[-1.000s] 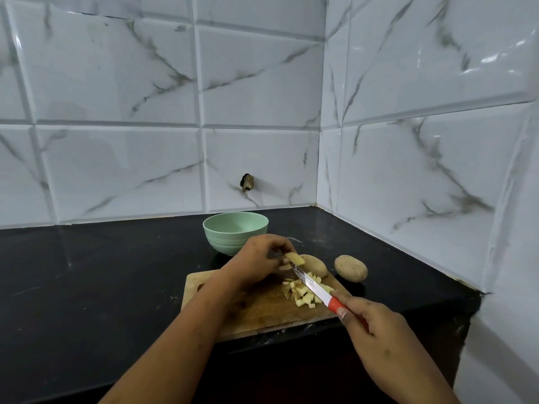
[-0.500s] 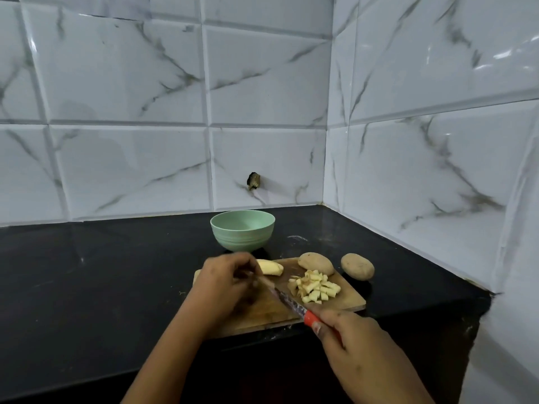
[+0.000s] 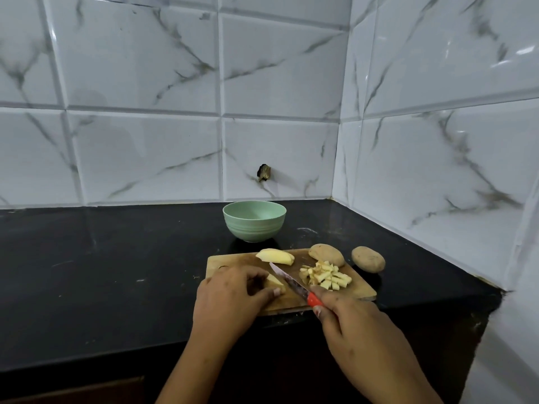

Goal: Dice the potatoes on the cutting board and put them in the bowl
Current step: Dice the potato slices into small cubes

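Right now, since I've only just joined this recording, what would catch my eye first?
The hands at the wooden cutting board: the left hand holds a potato piece while the right hand angles a red-handled knife beside it. Right of the blade lies a pile of pale dice; behind the board stands a mint-green bowl.
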